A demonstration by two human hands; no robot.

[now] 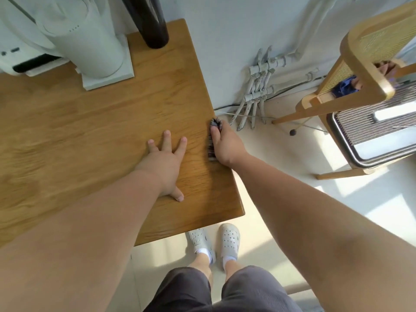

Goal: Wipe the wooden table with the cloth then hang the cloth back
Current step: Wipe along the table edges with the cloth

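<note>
The wooden table point(96, 122) fills the left and middle of the view. My left hand point(165, 164) lies flat on it near its right side, fingers spread, holding nothing. My right hand point(226, 146) is closed over a dark cloth point(211, 145) pressed against the table's right edge. Only a narrow dark strip of the cloth shows beside and above my fingers; the rest is hidden under my palm.
A white appliance point(67, 39) and a dark cylinder point(150, 21) stand at the table's back. White pipes point(258, 86) run along the wall to the right. A wooden cane-backed chair point(364, 50) and a ribbed grey unit point(371, 131) stand on the floor at right.
</note>
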